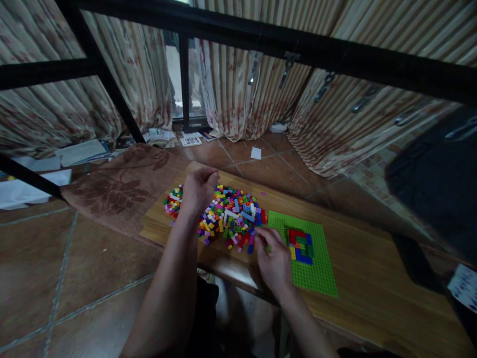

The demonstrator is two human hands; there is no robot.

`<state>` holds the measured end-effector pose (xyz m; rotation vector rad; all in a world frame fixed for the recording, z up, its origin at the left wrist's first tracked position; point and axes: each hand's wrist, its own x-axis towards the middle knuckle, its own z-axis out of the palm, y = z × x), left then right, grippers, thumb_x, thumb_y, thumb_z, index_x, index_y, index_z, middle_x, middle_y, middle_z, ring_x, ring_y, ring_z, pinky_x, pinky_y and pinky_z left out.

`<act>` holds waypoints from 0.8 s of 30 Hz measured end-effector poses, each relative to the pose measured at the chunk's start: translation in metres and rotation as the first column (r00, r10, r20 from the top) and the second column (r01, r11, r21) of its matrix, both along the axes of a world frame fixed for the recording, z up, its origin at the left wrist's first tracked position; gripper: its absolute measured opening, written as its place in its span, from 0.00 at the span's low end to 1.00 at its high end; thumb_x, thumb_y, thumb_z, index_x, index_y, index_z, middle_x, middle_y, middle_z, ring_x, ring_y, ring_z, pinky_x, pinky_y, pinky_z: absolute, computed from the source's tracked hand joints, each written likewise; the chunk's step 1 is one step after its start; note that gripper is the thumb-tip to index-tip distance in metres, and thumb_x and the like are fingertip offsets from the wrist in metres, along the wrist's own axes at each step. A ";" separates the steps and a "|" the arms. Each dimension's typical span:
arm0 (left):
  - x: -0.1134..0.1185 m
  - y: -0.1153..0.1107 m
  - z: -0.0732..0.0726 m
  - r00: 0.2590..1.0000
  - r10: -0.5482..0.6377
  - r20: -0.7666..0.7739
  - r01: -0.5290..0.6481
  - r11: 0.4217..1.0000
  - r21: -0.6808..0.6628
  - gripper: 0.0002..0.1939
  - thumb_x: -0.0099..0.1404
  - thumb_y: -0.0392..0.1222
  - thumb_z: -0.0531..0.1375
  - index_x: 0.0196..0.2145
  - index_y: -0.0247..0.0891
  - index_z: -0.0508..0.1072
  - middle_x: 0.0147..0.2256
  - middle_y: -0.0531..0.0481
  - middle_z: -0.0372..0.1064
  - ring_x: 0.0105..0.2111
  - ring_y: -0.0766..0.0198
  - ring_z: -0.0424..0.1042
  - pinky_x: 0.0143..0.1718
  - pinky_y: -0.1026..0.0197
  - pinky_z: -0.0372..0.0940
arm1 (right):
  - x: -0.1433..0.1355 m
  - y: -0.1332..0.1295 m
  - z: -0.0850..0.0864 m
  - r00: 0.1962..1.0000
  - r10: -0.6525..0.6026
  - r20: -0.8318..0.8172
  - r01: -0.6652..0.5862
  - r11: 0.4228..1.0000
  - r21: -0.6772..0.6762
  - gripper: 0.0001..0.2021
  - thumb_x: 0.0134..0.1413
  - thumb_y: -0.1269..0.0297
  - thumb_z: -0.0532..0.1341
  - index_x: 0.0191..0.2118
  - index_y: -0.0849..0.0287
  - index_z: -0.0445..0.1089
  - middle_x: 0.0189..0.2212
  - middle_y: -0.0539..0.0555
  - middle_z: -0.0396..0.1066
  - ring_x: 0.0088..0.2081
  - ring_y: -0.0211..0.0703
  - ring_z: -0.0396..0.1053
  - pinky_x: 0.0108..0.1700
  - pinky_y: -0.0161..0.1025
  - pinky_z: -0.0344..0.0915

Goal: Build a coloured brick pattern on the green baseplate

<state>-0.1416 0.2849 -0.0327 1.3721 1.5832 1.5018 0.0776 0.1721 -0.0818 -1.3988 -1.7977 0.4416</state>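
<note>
My left hand [199, 189] is raised over the left part of a pile of small toy building bricks [234, 214]. Its fingers are curled in, and whatever they hold, if anything, is hidden. Low over the right front edge of the pile, my right hand [274, 256] has thumb and fingertips drawn together in a pinch; I cannot make out anything between them. Just beyond that hand lies a green studded baseplate [322, 266], its left edge partly covered by the hand. On the plate stands a small build of red, blue, green and yellow bricks [303, 256].
The pile and plate rest on a long wooden bench [368, 278]. A brown patterned cloth [122, 194] is at its left end. Dark metal bars [238, 25] cross above. Striped curtains [246, 104], papers [256, 152] and a tiled floor [104, 263] lie beyond and around.
</note>
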 end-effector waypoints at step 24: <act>0.031 -0.006 0.009 0.976 -0.180 -0.121 0.174 0.983 -0.056 0.14 0.61 0.44 0.58 0.39 0.35 0.78 0.32 0.50 0.75 0.32 0.63 0.71 0.34 0.63 0.63 | 0.036 -0.018 -0.002 0.977 -0.113 -0.182 0.054 0.952 -0.302 0.13 0.56 0.63 0.60 0.47 0.54 0.72 0.43 0.55 0.76 0.45 0.46 0.73 0.48 0.46 0.69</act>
